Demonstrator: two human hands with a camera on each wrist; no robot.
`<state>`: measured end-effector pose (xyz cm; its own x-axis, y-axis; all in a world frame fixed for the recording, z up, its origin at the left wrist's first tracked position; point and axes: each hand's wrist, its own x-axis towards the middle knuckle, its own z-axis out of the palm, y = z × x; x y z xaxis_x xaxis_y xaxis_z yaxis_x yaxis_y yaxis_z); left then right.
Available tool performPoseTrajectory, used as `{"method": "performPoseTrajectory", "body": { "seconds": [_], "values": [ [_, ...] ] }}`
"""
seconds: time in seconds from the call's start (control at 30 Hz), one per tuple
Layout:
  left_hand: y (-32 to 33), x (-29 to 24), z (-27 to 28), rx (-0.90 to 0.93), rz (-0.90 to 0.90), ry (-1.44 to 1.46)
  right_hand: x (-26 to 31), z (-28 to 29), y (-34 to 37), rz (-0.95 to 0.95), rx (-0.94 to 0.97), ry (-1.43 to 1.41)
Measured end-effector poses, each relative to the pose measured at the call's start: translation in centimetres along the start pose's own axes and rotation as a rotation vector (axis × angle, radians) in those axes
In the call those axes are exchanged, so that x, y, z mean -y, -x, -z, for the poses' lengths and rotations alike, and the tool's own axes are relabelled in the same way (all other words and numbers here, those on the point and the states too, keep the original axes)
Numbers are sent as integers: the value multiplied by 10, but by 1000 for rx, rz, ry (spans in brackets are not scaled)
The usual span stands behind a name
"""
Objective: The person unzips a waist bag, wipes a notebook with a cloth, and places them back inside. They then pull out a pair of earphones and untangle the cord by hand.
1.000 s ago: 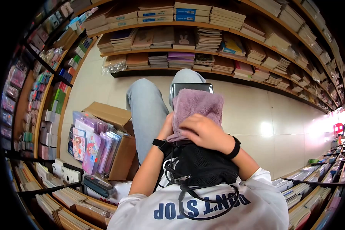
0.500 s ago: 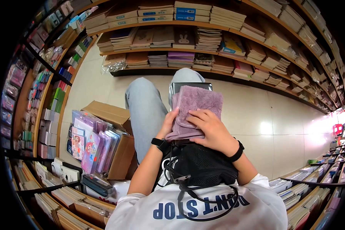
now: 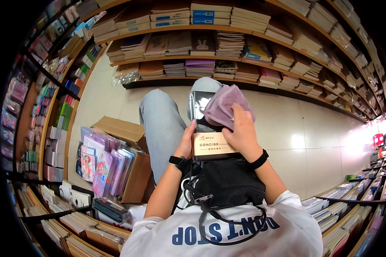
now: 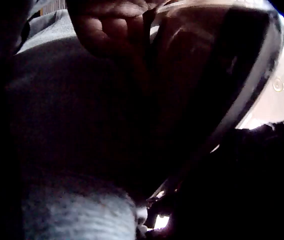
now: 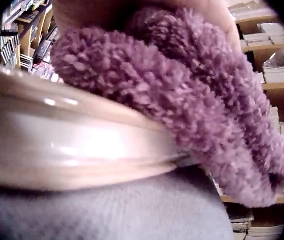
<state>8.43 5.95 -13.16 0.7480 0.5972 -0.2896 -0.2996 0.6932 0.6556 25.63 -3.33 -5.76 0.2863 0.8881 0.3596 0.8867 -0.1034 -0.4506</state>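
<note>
A plastic-wrapped notebook (image 3: 199,112), dark-covered with a cream band marked CONCISE, lies over the person's lap. My left hand (image 3: 185,142) grips its left edge, thumb along the side; in the dark left wrist view, fingers (image 4: 109,30) are curled beneath it. My right hand (image 3: 243,136) holds a folded mauve plush cloth (image 3: 227,105) over the notebook's upper right part. Close up in the right wrist view, the cloth's fluffy folds (image 5: 182,95) lie against the notebook's shiny wrapped edge (image 5: 82,137), and part of the hand shows above them.
A black mesh bag (image 3: 227,184) rests at the waist, just below the notebook. At left, an open cardboard box (image 3: 135,177) holds several packaged items, with a dark case (image 3: 110,209) nearby. Bookshelves (image 3: 180,62) surround the tiled floor (image 3: 283,158).
The cloth, earlier spread over most of the notebook, has moved up and right with my right hand, bunching up. The cream band and dark cover now show. My left hand stays at the left edge.
</note>
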Motion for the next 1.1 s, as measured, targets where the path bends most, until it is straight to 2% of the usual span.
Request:
{"method": "performPoseTrajectory", "body": {
  "seconds": [0.07, 0.17, 0.2, 0.3, 0.4, 0.43, 0.5, 0.6, 0.7, 0.83, 0.93, 1.03, 1.07, 1.1],
  "values": [
    [-8, 7, 18, 52, 28, 21, -5, 2, -2, -99, -25, 10],
    [1, 1, 1, -114, -26, -150, -23, 5, -9, -211, -96, -123],
    [6, -7, -12, -96, -62, -162, -22, 11, -12, -186, -195, -175],
    [-2, -2, -2, -77, -39, -191, -15, 32, -12, -249, -333, -750],
    [-5, -1, 0, -204, 0, -137, -9, 50, -12, -263, -431, -987],
    [-4, -2, -2, -179, -7, -137, -5, 57, -15, -276, -452, -1062],
    [0, -6, -6, -131, -22, -136, -14, 51, -16, -375, -219, -1058],
    [-3, -2, -1, -201, -15, -52, -10, 36, -18, -481, 128, -959],
    [-2, -2, -8, -233, -237, -48, -11, 11, -15, -278, 85, -747],
    [10, -32, -23, -517, -697, -311, -6, 10, -14, -54, 4, -396],
    [32, -77, -39, -449, -841, -449, 17, 33, -10, 69, -158, -50],
    [51, -116, -60, -177, -842, -155, 43, 65, -12, 116, -192, -201],
    [52, -122, -68, -119, -843, -77, 56, 77, -11, 126, -165, -345],
    [53, -126, -72, -38, -824, -34, 58, 80, -12, 187, 8, -462]
  ]
}}
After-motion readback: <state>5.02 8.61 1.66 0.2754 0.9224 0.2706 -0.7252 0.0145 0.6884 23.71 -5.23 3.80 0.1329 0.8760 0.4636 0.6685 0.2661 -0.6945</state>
